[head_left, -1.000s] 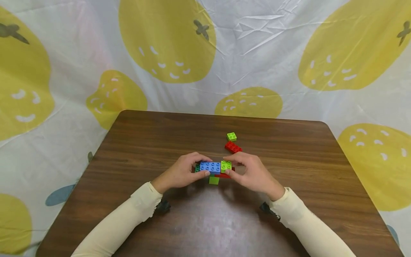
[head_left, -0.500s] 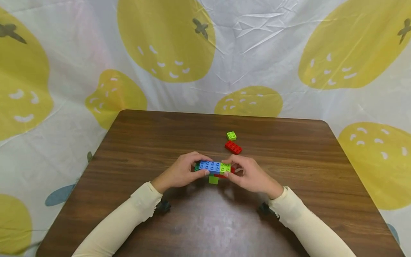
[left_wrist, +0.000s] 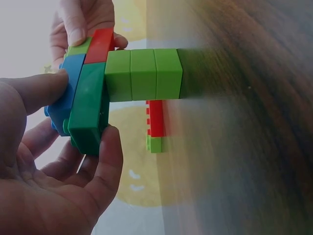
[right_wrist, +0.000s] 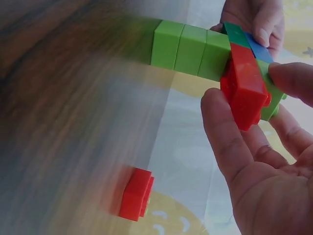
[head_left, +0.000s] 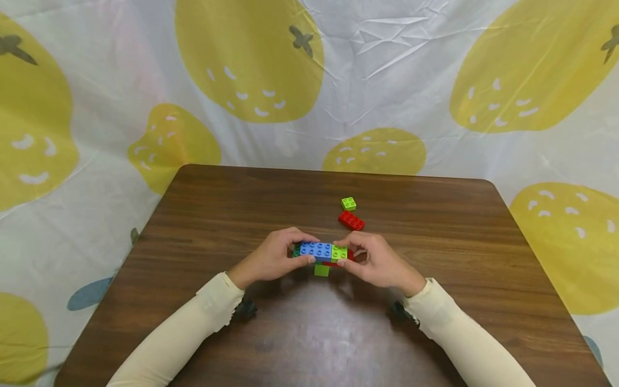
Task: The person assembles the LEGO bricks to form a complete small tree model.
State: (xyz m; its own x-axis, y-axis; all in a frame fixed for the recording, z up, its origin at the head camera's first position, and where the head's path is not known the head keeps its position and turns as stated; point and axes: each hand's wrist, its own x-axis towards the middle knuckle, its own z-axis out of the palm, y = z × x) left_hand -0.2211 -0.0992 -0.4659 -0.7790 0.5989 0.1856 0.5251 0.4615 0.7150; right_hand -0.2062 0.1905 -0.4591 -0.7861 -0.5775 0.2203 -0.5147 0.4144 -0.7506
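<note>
A T-shaped build of toy building bricks stands on the table, in front of me in the head view. Its stem is a column of several lime green bricks (left_wrist: 143, 74). Across the top of the stem lie a dark green brick (left_wrist: 89, 105) and a red brick (right_wrist: 249, 81), end to end. Over these sit a blue brick (head_left: 316, 251) and a small lime green brick (head_left: 339, 252). My left hand (head_left: 276, 257) grips the blue brick, its fingertips also under the dark green one. My right hand (head_left: 381, 262) pinches the small lime green brick, with a finger beneath the red one.
Beyond the build lie a loose red brick (head_left: 351, 220) and a loose lime green brick (head_left: 348, 203). The brown wooden table (head_left: 232, 199) ends at a hanging cloth (head_left: 271, 145) printed with yellow fruit.
The small lime green brick has settled lower, against the end of the blue brick. My right hand shifted slightly with it, while my left hand keeps its grip.
</note>
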